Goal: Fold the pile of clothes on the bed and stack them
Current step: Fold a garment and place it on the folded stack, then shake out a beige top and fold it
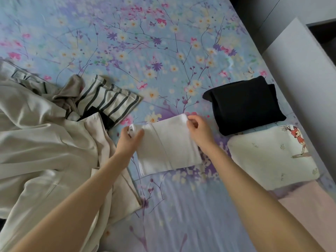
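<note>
One folded white cloth garment (169,144) was laid flat on the blue floral bedsheet (163,51), its far corners pinched by the left hand (130,137) and the right hand (198,128). One folded black garment (243,106) was seen to its right, and one unfolded beige-and-striped pile of clothes (45,133) to its left.

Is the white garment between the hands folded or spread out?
Folded: the white cloth garment forms a compact layered rectangle; left hand and right hand pinch its far corners.
</note>
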{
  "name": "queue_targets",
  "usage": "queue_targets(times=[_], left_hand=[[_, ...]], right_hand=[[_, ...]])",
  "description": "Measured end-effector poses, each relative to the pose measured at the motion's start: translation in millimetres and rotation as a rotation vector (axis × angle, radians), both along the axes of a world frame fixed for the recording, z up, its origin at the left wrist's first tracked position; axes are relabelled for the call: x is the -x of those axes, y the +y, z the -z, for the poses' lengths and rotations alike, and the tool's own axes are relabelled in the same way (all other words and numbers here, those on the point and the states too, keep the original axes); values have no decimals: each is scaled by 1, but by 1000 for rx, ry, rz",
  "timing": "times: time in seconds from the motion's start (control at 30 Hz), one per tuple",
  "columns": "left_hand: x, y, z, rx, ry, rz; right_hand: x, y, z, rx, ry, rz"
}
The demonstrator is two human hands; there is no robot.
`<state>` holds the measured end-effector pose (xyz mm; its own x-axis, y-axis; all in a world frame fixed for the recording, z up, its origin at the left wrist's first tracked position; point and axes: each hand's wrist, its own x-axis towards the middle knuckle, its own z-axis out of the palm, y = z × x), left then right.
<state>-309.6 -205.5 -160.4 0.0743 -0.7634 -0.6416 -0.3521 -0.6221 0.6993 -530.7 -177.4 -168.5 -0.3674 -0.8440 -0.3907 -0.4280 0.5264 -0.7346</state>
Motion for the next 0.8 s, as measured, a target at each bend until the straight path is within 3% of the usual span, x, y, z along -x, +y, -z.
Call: queue_targets(times=[0.07, 0.17, 0.3, 0.47, 0.53, 0.7, 0.8], left_hand=[[-1, 7, 3, -5, -123, -8], [1, 36, 8, -58, -89, -29], [24, 60, 10, -89, 100, -185], [57, 26, -8, 180, 165, -78], [69, -1, -4, 191, 135, 39], [70, -29, 24, -82, 67, 130], [48, -6, 17, -41, 19, 156]], right_hand=[[-6, 0, 12, -7, 149, 25], [-18, 28, 20, -58, 304, 166], [-41, 56, 24, -142, 161, 148], [-9, 30, 2, 277, 309, 285], [12, 8, 4, 334, 398, 270], [43, -16, 36, -167, 727, -186], [26, -6, 20, -123, 931, -193]])
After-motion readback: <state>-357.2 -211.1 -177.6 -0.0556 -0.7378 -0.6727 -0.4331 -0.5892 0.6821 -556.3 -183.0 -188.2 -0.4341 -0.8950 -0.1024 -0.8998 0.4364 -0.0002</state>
